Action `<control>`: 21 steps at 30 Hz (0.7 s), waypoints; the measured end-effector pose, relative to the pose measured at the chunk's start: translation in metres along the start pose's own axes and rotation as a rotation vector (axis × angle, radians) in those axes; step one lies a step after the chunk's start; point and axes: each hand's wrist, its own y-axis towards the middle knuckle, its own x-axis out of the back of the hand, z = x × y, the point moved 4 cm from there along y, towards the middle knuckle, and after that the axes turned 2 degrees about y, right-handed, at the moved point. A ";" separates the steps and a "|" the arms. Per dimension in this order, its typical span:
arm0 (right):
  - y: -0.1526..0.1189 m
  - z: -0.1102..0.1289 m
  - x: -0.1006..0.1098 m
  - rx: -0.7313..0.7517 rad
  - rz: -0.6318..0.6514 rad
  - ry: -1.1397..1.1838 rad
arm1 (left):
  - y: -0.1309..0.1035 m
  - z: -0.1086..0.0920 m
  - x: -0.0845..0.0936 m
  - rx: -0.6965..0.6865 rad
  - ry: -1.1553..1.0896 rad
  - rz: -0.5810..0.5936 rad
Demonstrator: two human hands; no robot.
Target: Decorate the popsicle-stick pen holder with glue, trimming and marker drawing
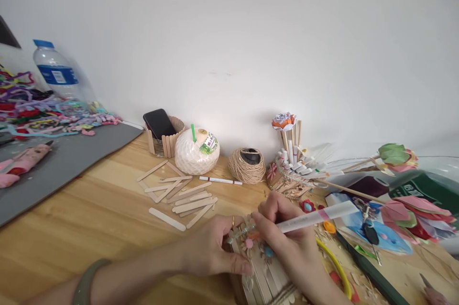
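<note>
Marking or colouring of the stick-built piece (263, 276) appears to be in hand; a steady brace and fine tip control seem called for next. The piece lies between both hands, its edge clasped by the left hand (217, 246). The white marker (322, 214) is pinched in the curled right hand (292, 250); tip hidden.
</note>
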 end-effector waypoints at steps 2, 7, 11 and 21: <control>0.001 -0.001 0.000 -0.008 0.002 -0.048 | 0.000 0.001 0.001 0.005 0.022 -0.011; 0.003 -0.003 -0.003 0.018 0.102 -0.242 | 0.001 0.000 0.000 -0.012 -0.001 -0.013; 0.003 -0.003 -0.004 0.035 0.111 -0.306 | 0.002 -0.002 0.001 -0.018 -0.014 -0.012; 0.002 -0.001 -0.003 0.119 0.113 -0.372 | 0.002 0.000 -0.001 -0.018 -0.052 -0.020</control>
